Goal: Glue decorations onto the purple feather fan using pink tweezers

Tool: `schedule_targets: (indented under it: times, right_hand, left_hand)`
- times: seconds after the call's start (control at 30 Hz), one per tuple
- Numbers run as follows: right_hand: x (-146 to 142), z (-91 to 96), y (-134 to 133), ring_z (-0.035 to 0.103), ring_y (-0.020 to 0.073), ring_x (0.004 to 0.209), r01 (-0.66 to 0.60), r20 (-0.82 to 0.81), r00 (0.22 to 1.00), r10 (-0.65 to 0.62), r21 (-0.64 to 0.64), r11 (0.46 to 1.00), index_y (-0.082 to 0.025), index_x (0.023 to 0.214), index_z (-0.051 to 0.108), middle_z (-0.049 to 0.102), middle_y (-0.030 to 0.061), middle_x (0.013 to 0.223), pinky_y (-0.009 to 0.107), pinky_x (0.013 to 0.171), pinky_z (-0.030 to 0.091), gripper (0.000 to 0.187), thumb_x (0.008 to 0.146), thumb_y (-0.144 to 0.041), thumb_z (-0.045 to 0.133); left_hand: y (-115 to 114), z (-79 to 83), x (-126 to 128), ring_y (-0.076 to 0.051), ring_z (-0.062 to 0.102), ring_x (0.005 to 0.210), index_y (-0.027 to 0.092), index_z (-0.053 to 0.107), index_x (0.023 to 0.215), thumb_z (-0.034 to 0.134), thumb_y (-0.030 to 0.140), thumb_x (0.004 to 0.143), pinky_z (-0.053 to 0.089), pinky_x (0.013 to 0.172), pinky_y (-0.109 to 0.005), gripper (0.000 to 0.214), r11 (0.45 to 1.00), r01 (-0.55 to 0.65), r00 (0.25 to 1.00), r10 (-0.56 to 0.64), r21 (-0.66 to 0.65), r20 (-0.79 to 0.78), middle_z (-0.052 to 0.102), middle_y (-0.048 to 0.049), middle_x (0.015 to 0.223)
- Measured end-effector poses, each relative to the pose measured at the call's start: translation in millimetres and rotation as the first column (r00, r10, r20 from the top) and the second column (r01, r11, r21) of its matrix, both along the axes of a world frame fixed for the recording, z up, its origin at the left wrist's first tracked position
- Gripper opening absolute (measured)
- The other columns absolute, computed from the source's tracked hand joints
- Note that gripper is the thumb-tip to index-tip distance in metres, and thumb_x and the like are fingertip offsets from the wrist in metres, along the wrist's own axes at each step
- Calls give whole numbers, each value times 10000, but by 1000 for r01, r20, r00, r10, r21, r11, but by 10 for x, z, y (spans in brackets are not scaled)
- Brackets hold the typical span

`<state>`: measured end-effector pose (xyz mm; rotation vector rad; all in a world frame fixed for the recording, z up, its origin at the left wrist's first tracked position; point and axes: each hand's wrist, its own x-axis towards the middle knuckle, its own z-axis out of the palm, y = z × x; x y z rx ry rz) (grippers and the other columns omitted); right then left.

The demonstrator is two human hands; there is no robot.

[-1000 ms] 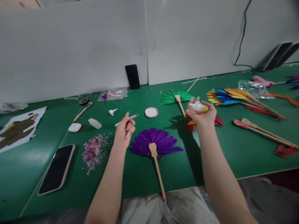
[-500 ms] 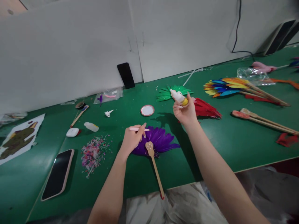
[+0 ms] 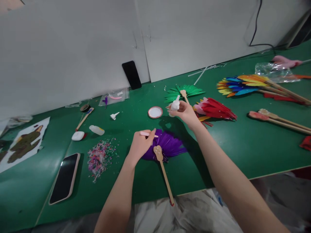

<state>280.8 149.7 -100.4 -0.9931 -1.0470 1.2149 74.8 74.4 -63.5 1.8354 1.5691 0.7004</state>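
A: Quick, what's held?
B: Left hand [image 3: 142, 144]: closed in a pinch round a slim pink tool [image 3: 145, 133], tip at the purple feather fan [image 3: 171, 144]; can't tell if touching. Right hand [image 3: 186, 114]: curled round a white bottle [image 3: 175, 105], nozzle up, likely against drips.
A: Fan's where?
B: Flat on the green tabletop [image 3: 225, 142], between the forearms, wooden handle [image 3: 166, 178] poking past the near edge. Probably turned that way for easy reach.
A: Dish?
B: White dish [image 3: 155, 112], red rim, beyond the fan and near the bottle; handy spot, I'd guess.
A: Surface, room?
B: Glossy, white specks, confetti pile [image 3: 100, 158] beside a phone [image 3: 64, 179]. Pale panels [image 3: 194, 38] behind, black slab [image 3: 132, 74] leaning there. Black cable [image 3: 255, 27], upper right.
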Motion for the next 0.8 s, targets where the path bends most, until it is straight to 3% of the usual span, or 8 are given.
schedule_targets:
  times: [0.33,0.5,0.63,0.7,0.8]
  right_hand:
    - [-53,-212,-5,639,224,725,-43,253,967,28,53,998,-221,766,578,669,6,763,418,744,516,300,547,-185,781]
    - [-89,37,-74,659,237,841,6,189,982,-32,138,990,-233,821,564,680,34,853,427,820,520,271,638,-278,759]
    - [-83,279,-159,673,228,869,72,76,992,-96,270,960,-259,882,552,671,10,862,413,835,537,306,673,-341,760]
    - [-59,312,-175,681,235,858,100,73,989,-126,292,951,-256,894,551,672,13,858,409,816,552,355,647,-363,783]
    - [-17,238,-155,682,248,866,44,203,975,-93,233,972,-236,873,551,687,37,872,402,798,563,373,637,-412,780]
  left_hand:
    - [10,25,-19,-92,413,416,184,437,465,485,397,878,300,495,-237,467,999,-41,999,40,34,12,432,38,414]
    - [22,26,-10,-89,400,433,179,505,528,485,444,880,296,493,-234,441,997,-72,995,69,39,71,417,44,433]
    - [35,-25,-1,-93,423,492,171,583,627,549,435,842,301,493,-227,343,996,-40,994,31,78,108,493,30,523]
    - [50,-57,-8,-98,444,529,165,598,668,566,439,828,312,506,-225,320,992,-5,995,-8,125,101,524,20,582]
    - [86,-71,-22,-103,455,563,161,553,610,519,433,861,313,541,-232,372,981,98,995,-102,168,16,497,19,579]
